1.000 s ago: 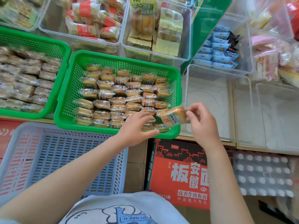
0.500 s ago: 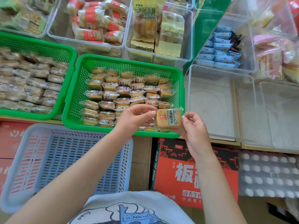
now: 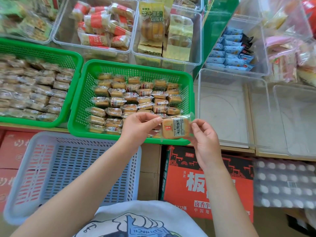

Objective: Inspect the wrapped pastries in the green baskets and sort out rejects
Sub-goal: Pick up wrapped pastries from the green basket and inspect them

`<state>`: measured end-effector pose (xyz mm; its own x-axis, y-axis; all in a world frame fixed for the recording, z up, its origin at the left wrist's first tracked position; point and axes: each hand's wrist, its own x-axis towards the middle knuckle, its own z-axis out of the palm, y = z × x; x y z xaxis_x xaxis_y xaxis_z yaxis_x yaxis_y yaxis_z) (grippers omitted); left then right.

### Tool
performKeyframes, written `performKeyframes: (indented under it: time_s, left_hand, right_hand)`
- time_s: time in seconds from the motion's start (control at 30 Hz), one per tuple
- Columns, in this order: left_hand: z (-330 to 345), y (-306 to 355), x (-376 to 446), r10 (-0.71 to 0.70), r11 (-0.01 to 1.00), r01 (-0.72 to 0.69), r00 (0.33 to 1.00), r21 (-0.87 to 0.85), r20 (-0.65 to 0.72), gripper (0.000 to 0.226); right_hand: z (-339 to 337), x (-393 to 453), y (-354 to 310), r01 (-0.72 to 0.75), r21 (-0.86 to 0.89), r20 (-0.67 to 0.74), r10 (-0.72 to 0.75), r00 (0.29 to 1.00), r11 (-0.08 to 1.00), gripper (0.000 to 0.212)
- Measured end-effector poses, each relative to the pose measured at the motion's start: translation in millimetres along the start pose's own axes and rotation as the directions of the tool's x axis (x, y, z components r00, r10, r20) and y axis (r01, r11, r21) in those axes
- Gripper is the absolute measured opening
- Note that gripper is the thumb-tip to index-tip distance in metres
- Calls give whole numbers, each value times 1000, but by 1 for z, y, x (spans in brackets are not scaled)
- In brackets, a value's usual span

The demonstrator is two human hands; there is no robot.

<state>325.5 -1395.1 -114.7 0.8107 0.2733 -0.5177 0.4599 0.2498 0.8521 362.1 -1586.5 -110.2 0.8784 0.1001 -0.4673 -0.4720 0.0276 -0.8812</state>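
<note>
wrapped pastry (image 3: 176, 128) pinched between left hand (image 3: 138, 129), right hand (image 3: 204, 141)

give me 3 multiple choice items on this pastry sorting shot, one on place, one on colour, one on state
1. The held wrapped pastry is over:
A. the green basket's near rim
B. the blue packets
C. the egg tray

2. The slotted basket by the left arm is:
A. green
B. pale blue
C. yellow

3. The pastry is held by:
A. left hand only
B. right hand only
C. both hands

Answers: 1 A, it overlaps the near rim of the green basket. 2 B, its walls are pale blue. 3 C, left hand and right hand pinch opposite wrapper ends.
</note>
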Motion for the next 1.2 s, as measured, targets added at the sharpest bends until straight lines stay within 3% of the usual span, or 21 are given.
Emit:
performKeyframes:
  time_s: [0.1, 0.2, 0.33, 0.47, 0.53, 0.63, 0.7, 0.77, 0.83, 0.9, 1.03, 1.2]
  left_hand:
    - [5, -8, 3, -43, 999, 42, 991, -9, -126, 7]
    - [5, -10, 4, -64, 998, 63, 996, -27, -58, 8]
    - [8, -10, 2, -17, 994, 28, 994, -109, 104, 11]
    - [14, -12, 3, -30, 987, 51, 990, -154, 140, 12]
    - [13, -15, 8, -47, 996, 55, 993, -71, 104, 11]
    - [9, -24, 22, -36, 973, 32, 999, 230, 16, 8]
    - [6, -33, 33, 41, 881, -54, 998, 470, 38, 10]
    - [2, -45, 44, 119, 661, -219, 975, 718, 188, 25]
    - [2, -58, 52, 72, 403, -358, 930, 842, 361, 43]
    - [1, -70, 56, -39, 258, -407, 902, 876, 431, 52]
    - [-3, -84, 56, -51, 179, -419, 900, 890, 434, 58]
    - [-2, -83, 54, -37, 168, -400, 911, 901, 411, 59]
  right_hand:
    - [1, -2, 4, 154, -242, -85, -179, 980, 958, 11]
    - [-1, -2, 3, 227, -356, -100, -278, 955, 907, 9]
    - [-7, 5, 4, 153, -351, -168, -223, 960, 924, 11]
    - [-8, 11, 7, 45, -269, -165, -92, 982, 962, 14]
    - [-10, 12, 7, 64, -319, -120, -107, 987, 946, 12]
    - [-21, 18, 1, 187, -513, -53, -248, 967, 838, 10]
    - [-32, 26, -3, 284, -670, 26, -360, 932, 686, 9]
    - [-39, 34, -7, 352, -780, 126, -420, 899, 518, 9]
    - [-40, 41, -11, 382, -833, 200, -426, 882, 399, 11]
    - [-36, 46, -13, 394, -846, 239, -405, 883, 359, 13]
    - [-24, 55, -7, 435, -844, 336, -325, 884, 313, 12]
    - [-10, 67, 18, 455, -875, 416, -224, 881, 164, 15]
